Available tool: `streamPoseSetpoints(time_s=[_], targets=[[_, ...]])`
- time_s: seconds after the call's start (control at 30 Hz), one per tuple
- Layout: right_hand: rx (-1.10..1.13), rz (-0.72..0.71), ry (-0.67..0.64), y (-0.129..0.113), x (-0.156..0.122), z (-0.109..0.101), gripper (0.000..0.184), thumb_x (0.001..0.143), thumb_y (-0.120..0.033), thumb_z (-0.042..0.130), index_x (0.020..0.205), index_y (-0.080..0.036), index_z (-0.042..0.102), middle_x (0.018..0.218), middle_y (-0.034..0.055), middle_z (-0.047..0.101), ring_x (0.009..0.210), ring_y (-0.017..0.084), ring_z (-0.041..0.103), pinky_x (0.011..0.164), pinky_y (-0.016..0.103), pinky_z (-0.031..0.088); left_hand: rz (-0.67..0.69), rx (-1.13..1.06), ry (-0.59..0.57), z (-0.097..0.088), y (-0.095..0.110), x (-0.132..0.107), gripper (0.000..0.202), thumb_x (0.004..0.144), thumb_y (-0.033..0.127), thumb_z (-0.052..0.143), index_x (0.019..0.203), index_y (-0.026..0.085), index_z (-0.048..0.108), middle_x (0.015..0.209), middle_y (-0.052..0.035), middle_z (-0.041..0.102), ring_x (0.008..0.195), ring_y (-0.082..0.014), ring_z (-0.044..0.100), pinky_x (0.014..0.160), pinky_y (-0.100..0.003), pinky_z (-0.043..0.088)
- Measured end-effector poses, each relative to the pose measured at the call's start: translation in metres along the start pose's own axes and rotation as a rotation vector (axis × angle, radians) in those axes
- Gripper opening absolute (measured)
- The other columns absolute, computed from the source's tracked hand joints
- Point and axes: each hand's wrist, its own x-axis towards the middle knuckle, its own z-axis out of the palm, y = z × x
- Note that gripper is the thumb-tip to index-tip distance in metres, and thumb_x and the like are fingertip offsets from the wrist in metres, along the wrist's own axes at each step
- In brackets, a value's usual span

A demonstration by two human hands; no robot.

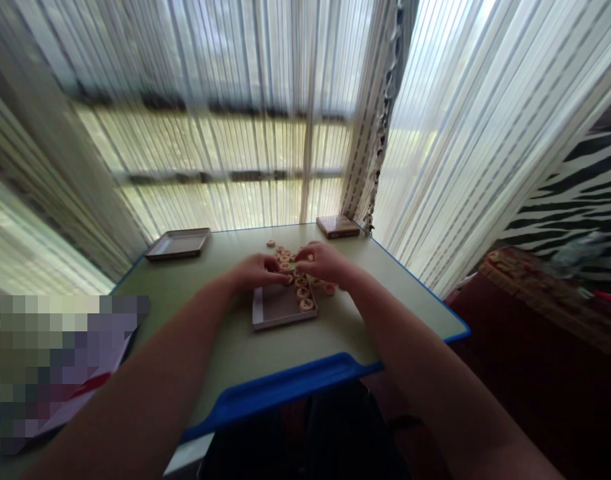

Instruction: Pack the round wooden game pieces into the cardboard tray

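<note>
A shallow open box (280, 307) lies on the table in front of me, with a column of round Chinese chess pieces (306, 305) along its right side. My left hand (258, 270) reaches over the box's far left part, its fingers curled and the thumb at a piece near the far edge. From the right, my right hand (323, 261) bends its fingers over a piece just behind the box. Both fingertips are partly hidden. More loose pieces (284, 259) lie beyond the box and between the hands, and a few sit beside its right wall.
On the green table (230, 353) with a blue edge, a box lid or tray (179, 243) lies far left and a flat closed box (338, 226) far right. A blue trough (290, 393) runs along the near edge. Sheer curtains (235, 133) hang behind.
</note>
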Motion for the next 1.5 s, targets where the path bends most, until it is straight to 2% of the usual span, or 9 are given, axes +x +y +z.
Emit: streamPoseSetpoints(time_s=[0.1,0.23,0.47,0.67,1.0,1.13,1.27,1.5], targets=[[0.001,-0.017,-0.039,-0.002,0.000,0.001,0.038,0.068,-0.043,0.060,0.095,-0.018,0.068,0.092,0.0069,0.063,0.089,0.018,0.055,0.078,0.024,0.039,0.009,0.036,-0.003,0.001,0.002,0.000,0.049,0.056,0.059,0.061,0.076,0.014,0.067,0.065,-0.0010,0.061,0.062,-0.0141,0.050,0.054,-0.024,0.033],[0.013,0.016,-0.103,-0.004,-0.002,-0.003,0.042,0.067,-0.046,0.060,0.096,-0.017,0.068,0.093,0.0078,0.063,0.090,0.020,0.055,0.077,0.025,0.039,0.004,0.082,0.008,0.001,0.001,0.000,0.051,0.057,0.062,0.059,0.076,0.015,0.066,0.065,-0.0010,0.060,0.063,-0.0148,0.051,0.054,-0.024,0.032],[0.110,0.134,-0.240,0.000,-0.002,-0.012,0.033,0.069,-0.031,0.059,0.096,-0.015,0.067,0.089,0.0044,0.066,0.077,0.015,0.058,0.064,0.020,0.041,-0.034,0.151,0.042,0.003,0.004,0.002,0.054,0.055,0.066,0.056,0.072,0.016,0.065,0.063,-0.0006,0.059,0.060,-0.0147,0.051,0.051,-0.024,0.031],[0.231,0.194,-0.390,0.013,-0.002,-0.014,0.037,0.067,-0.026,0.060,0.102,-0.017,0.063,0.093,0.0031,0.065,0.073,0.013,0.059,0.055,0.016,0.043,-0.055,0.211,0.101,0.008,0.007,0.004,0.057,0.055,0.071,0.052,0.067,0.016,0.061,0.058,0.0000,0.057,0.056,-0.0141,0.049,0.049,-0.024,0.028],[0.304,0.221,-0.418,0.016,-0.004,-0.015,0.052,0.061,-0.036,0.068,0.109,-0.018,0.058,0.101,0.0064,0.059,0.072,0.014,0.059,0.049,0.016,0.045,-0.051,0.218,0.101,0.009,0.007,0.002,0.057,0.051,0.071,0.054,0.067,0.017,0.059,0.057,0.0012,0.055,0.054,-0.0131,0.047,0.047,-0.024,0.026],[0.305,0.244,-0.413,0.016,-0.004,-0.016,0.045,0.066,-0.033,0.064,0.109,-0.019,0.058,0.098,0.0049,0.061,0.065,0.011,0.057,0.046,0.015,0.042,-0.044,0.215,0.095,0.009,0.007,0.002,0.054,0.056,0.070,0.052,0.067,0.017,0.058,0.058,0.0011,0.056,0.056,-0.0134,0.048,0.048,-0.024,0.027],[0.256,0.252,-0.337,0.016,-0.003,-0.012,0.035,0.071,-0.029,0.059,0.104,-0.018,0.061,0.084,0.0030,0.063,0.056,0.007,0.052,0.044,0.014,0.039,-0.067,0.245,0.133,0.010,0.008,0.004,0.053,0.063,0.068,0.046,0.065,0.017,0.057,0.057,0.0009,0.055,0.054,-0.0129,0.048,0.049,-0.025,0.027],[0.247,0.284,-0.294,0.016,-0.001,-0.005,0.036,0.070,-0.037,0.061,0.101,-0.017,0.063,0.082,0.0036,0.063,0.057,0.008,0.053,0.043,0.014,0.038,-0.068,0.252,0.155,0.013,0.009,0.004,0.052,0.060,0.068,0.049,0.066,0.017,0.058,0.058,0.0002,0.055,0.053,-0.0122,0.046,0.048,-0.024,0.025]])
